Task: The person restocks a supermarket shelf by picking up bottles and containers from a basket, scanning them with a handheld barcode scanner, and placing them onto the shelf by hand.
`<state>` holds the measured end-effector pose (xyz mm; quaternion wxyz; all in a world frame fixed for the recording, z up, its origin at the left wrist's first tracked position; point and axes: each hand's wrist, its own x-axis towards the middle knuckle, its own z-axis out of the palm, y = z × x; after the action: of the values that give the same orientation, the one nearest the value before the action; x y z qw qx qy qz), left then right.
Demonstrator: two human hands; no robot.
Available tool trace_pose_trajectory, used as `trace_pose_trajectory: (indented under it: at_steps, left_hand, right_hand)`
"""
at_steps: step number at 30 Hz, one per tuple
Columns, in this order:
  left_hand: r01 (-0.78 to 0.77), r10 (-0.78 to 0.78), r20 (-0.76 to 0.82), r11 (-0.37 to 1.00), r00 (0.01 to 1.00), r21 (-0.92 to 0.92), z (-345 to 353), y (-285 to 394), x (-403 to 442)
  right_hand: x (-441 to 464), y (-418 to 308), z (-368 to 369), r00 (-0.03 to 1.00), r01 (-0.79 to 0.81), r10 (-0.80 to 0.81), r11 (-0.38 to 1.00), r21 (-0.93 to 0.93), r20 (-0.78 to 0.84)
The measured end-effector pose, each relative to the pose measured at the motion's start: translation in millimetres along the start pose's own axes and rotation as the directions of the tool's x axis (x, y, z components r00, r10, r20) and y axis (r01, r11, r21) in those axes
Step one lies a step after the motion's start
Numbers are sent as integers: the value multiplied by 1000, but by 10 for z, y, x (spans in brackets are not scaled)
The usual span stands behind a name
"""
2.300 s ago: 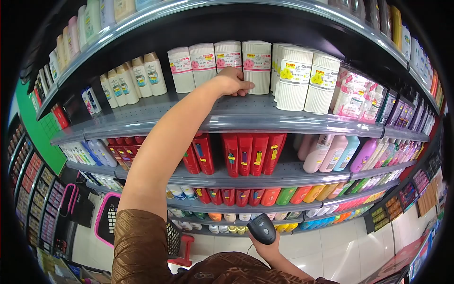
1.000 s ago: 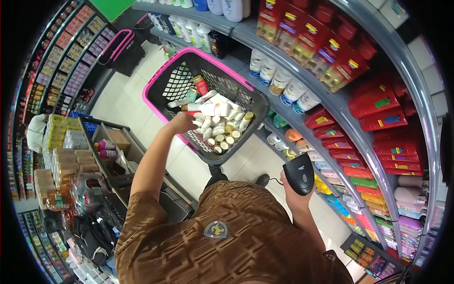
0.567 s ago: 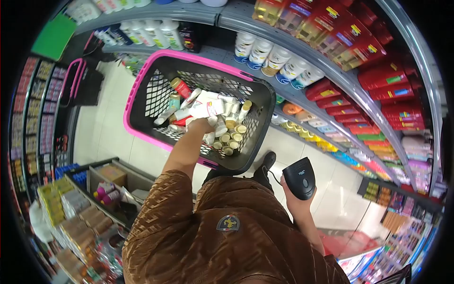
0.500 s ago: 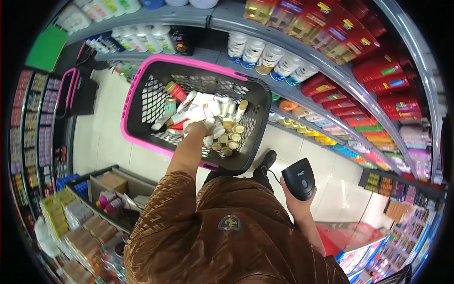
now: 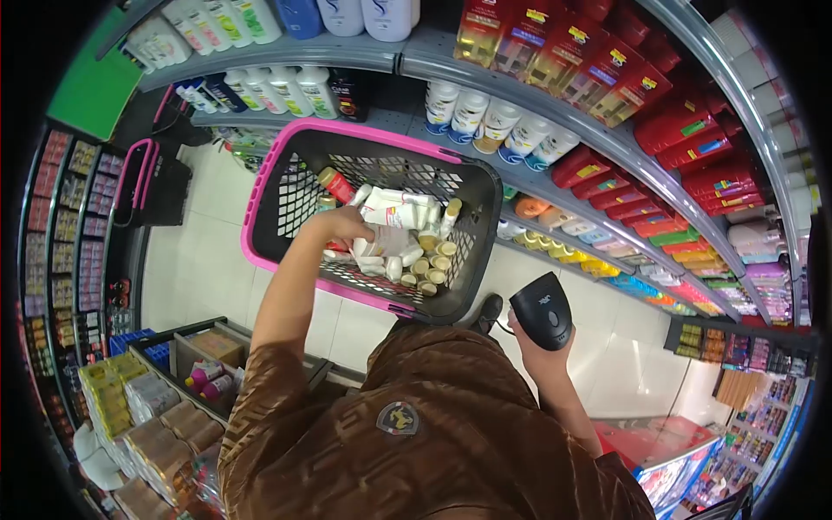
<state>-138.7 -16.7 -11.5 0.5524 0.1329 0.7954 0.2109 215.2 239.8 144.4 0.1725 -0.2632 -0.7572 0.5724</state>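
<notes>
Your left forearm (image 5: 288,299) reaches forward and inward, back of the left hand (image 5: 340,224) turned up and its fingers bent downward, as your right forearm (image 5: 570,407) angles forward at your other side, the right hand (image 5: 544,351) raised in a closed grasp.

Shop, personal-care aisle. Curved grey shelving (image 5: 329,52) upper left to right, packed with rows of bottles (image 5: 386,19) and red boxes (image 5: 524,35), yellow tags on the boxes. Pink-rimmed shopping basket (image 5: 290,260), centre, holding bottles. Racks of small packs (image 5: 62,221) far left. Pale tiled floor (image 5: 195,260). Stacked multipacks (image 5: 169,429) lower left.
</notes>
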Motion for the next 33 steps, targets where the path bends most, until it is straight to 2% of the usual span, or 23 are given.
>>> trace_pose_trajectory:
  at_steps: [2,3,5,6,8,10,11,13,14,16,18,20,21,22,23,24,25,26,27,28,29,32,33]
  left_hand:
    - [-187,186,-24,977,982,-107,-36,269,-682]
    - [-185,183,-33,977,983,-105,-14,359,-919]
    - [-419,412,-93,850,907,-321,107,501,-1241]
    - [-422,414,-95,848,905,-320,204,557,-1313]
    - [-556,555,-187,629,811,-543,413,683,-1425]
    - [-569,583,-205,553,786,-608,624,907,-1495]
    - [-592,628,-223,471,746,-654,726,995,-1473]
    - [-633,710,-251,340,657,-695,941,1147,-1306]
    - [-638,712,-256,338,654,-692,1083,1307,-1255]
    - [-543,603,-436,-6,668,-840,1423,1791,-1163]
    - [-501,441,-460,-28,771,-865,1727,2324,-1142]
    - [-370,354,-411,-180,840,-911,2115,2807,-1204]
    - [-138,465,-293,-338,836,-931,2232,2946,-1274]
    - [-90,505,-256,-331,824,-939,2360,3133,-1325]
    - [-107,526,-243,-276,815,-955,2460,3304,-1360]
    - [-124,546,-229,-223,806,-967,2542,3429,-1370]
    - [-274,565,-297,-128,769,-953,2554,3476,-1310]
    - [-275,565,-290,-115,773,-955,2572,3517,-1291]
    - [-322,591,-317,-100,742,-941,2571,3550,-1280]
    - [-366,617,-337,-84,711,-927,2566,3570,-1281]
    - [-313,699,-343,-177,628,-933,2549,3597,-1324]
    - [-390,799,-317,-113,512,-914,2469,3644,-1362]
    - [-399,801,-319,-110,507,-910,2448,3685,-1388]
  right_hand:
    - [89,-13,31,997,1,-1,1000,8,79]
    - [127,-83,65,997,34,-37,999,40,73]
    - [182,-124,77,998,-13,9,998,62,66]
    - [217,-134,45,997,-61,56,995,81,58]
    - [304,-153,-24,992,-67,54,991,114,110]
    - [395,-184,-81,995,-29,-11,917,398,99]
    - [457,-129,-175,980,-90,-3,880,466,197]
    - [515,-11,-363,988,-39,-29,905,424,152]
    - [531,41,-472,994,5,-46,922,387,98]
    - [613,80,-698,998,26,-51,904,427,48]
    - [698,39,-896,986,119,-86,961,251,-140]
    - [686,40,-1035,982,143,-97,943,299,-164]
    - [701,138,-1082,955,294,-265,899,326,-130]
    - [706,257,-1134,899,432,-425,829,354,-102]
    - [715,459,-1359,895,430,-428,903,14,124]
    - [810,-38,-1521,570,813,-791,582,-12,219]
    - [894,30,-1607,484,866,-843,501,12,235]
    - [943,110,-1710,392,910,-886,412,35,247]
    - [920,148,-1829,397,910,-888,414,31,231]
    - [844,157,-1955,633,731,-742,666,145,218]
    - [782,142,-2060,812,475,-532,841,259,241]
    - [890,-66,-2307,775,568,-581,813,131,248]
    - [875,-120,-2359,817,491,-508,861,133,273]
